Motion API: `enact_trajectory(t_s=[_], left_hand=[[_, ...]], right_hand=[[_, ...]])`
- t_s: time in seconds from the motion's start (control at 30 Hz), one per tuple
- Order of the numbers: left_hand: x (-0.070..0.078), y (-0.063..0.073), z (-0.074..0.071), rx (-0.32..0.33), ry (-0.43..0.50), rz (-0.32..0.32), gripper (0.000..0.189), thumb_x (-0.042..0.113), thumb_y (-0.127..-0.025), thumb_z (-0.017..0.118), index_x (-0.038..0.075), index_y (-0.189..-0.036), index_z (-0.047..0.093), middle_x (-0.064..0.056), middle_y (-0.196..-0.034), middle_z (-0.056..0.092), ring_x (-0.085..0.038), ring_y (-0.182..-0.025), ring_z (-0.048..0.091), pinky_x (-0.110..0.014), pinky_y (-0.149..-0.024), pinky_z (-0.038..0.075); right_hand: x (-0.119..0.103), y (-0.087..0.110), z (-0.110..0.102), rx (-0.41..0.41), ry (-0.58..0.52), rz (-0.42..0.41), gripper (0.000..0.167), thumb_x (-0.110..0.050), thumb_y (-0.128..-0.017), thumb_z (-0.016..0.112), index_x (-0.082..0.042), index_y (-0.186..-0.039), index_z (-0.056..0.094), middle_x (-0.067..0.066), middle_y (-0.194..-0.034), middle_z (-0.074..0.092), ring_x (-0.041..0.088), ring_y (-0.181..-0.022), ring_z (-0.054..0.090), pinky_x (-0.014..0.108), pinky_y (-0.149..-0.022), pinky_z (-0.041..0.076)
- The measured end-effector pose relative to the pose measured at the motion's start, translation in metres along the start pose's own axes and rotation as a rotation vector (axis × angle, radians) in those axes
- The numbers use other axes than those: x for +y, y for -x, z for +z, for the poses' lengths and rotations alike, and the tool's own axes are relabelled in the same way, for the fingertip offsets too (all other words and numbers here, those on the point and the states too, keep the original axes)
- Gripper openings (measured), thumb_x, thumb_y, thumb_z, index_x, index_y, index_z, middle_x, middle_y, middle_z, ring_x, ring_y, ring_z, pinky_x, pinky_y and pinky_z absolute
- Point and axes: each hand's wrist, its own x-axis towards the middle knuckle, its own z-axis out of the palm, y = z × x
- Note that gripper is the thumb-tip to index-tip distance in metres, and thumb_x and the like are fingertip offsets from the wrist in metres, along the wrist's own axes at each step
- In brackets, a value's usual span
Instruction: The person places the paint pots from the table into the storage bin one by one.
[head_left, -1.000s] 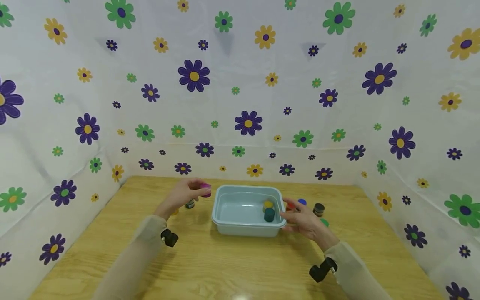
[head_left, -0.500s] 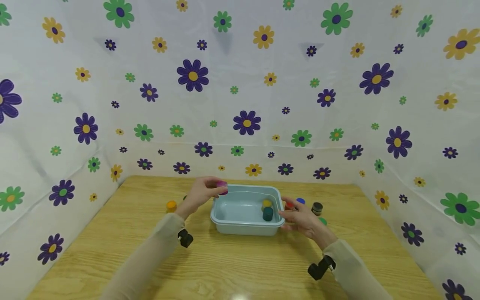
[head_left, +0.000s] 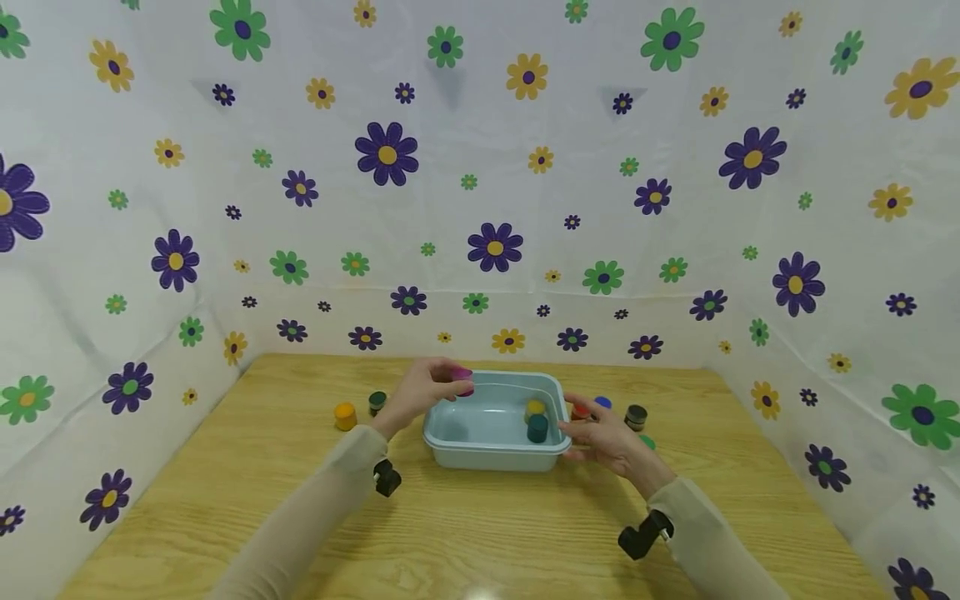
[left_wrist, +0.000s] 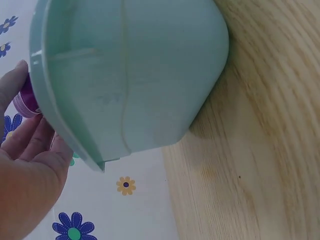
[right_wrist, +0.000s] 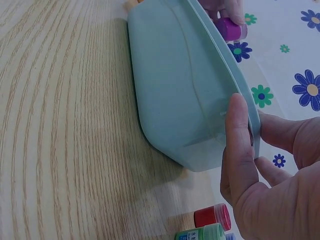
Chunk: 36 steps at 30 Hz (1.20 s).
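Note:
My left hand pinches a small purple paint jar over the left back part of a pale blue plastic basin. In the left wrist view the purple jar is partly hidden behind the basin's rim. My right hand holds the basin's right rim, with fingers on both sides of it in the right wrist view. Inside the basin, near its right end, a yellow jar and a dark teal jar sit close together.
Left of the basin are an orange jar and a dark green jar. Beyond my right hand are red, blue, black and green jars. Flowered cloth surrounds the wooden table.
My left hand has carried the purple jar rightward from beside the basin to above its left part, uncovering the orange and dark green jars. The right hand has stayed at the rim.

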Motion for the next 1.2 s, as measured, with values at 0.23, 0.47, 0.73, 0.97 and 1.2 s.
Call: enact_trajectory(t_s=[0.23,0.47,0.73,0.97,1.2], left_hand=[[0.003,-0.003,0.014,0.048,-0.092,-0.012,0.031,0.034,-0.082,0.080,0.019,-0.109,0.072,0.002,-0.098,0.073,-0.018,-0.091,0.067,-0.045,-0.082,0.059],[0.008,-0.003,0.033,0.095,-0.141,-0.035,0.029,0.030,-0.084,0.078,0.016,-0.109,0.072,0.001,-0.099,0.072,-0.017,-0.094,0.067,-0.031,-0.075,0.059],[0.012,-0.009,0.051,0.080,-0.085,-0.082,0.039,0.020,-0.083,0.079,0.009,-0.118,0.068,-0.008,-0.106,0.071,-0.020,-0.095,0.066,-0.036,-0.075,0.061],[0.012,-0.012,0.062,0.056,-0.073,-0.115,0.036,0.015,-0.083,0.079,0.003,-0.115,0.065,-0.013,-0.108,0.070,-0.020,-0.090,0.067,-0.035,-0.076,0.061],[0.008,-0.017,0.072,0.071,-0.130,-0.159,0.034,0.010,-0.081,0.079,0.005,-0.113,0.066,-0.010,-0.105,0.070,-0.019,-0.092,0.063,-0.027,-0.074,0.053]], right_hand=[[-0.001,0.002,-0.001,0.000,0.010,0.003,0.069,-0.009,-0.095,0.064,-0.016,-0.154,0.029,0.021,-0.148,0.028,0.025,-0.101,0.064,0.030,-0.072,0.062],[-0.001,0.002,0.000,-0.001,0.012,0.002,0.069,-0.009,-0.095,0.064,-0.016,-0.154,0.028,0.022,-0.145,0.031,0.024,-0.100,0.064,0.029,-0.071,0.061],[0.000,0.003,-0.001,0.014,0.007,0.001,0.069,-0.009,-0.095,0.063,-0.016,-0.154,0.029,0.022,-0.144,0.031,0.023,-0.098,0.065,0.029,-0.070,0.061],[-0.001,0.003,-0.001,0.015,0.011,0.001,0.069,-0.008,-0.095,0.063,-0.016,-0.154,0.029,0.021,-0.150,0.026,0.025,-0.099,0.065,0.030,-0.071,0.062],[-0.001,0.003,0.000,0.010,0.017,0.003,0.069,-0.009,-0.095,0.063,-0.016,-0.155,0.028,0.021,-0.154,0.021,0.026,-0.102,0.063,0.031,-0.073,0.062]])
